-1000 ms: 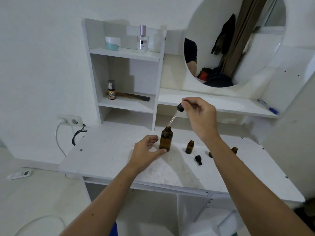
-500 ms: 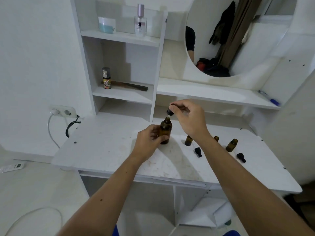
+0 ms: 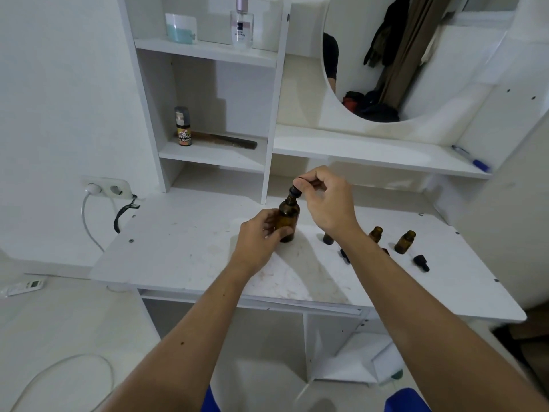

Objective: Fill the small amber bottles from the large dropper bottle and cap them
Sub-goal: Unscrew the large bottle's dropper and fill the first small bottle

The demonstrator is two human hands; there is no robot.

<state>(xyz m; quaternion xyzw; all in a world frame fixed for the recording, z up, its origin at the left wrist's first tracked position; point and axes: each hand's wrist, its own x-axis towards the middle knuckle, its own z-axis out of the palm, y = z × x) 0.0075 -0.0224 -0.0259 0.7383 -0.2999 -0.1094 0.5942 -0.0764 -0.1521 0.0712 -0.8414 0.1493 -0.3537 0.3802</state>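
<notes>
The large amber dropper bottle (image 3: 288,217) stands upright on the white desk (image 3: 190,251). My left hand (image 3: 261,233) grips its body. My right hand (image 3: 325,200) pinches the black dropper cap (image 3: 296,190) just above the bottle's neck, with the pipette down inside. Three small amber bottles stand open to the right: one (image 3: 327,237) partly behind my right wrist, one (image 3: 375,234) beside it, one (image 3: 404,242) farther right. Small black caps lie near them, one (image 3: 345,255) by my forearm and one (image 3: 421,262) at the right.
Behind the desk, a shelf unit (image 3: 208,156) holds a small bottle (image 3: 183,126), a comb, a jar and a clear spray bottle (image 3: 242,23). A round mirror (image 3: 416,55) hangs above a ledge with a blue pen (image 3: 471,158). A wall socket (image 3: 107,188) with a cable sits left.
My right hand lowered the dropper from above into the large bottle's neck. My left hand closed around the bottle's body. The camera tilted down and closer.
</notes>
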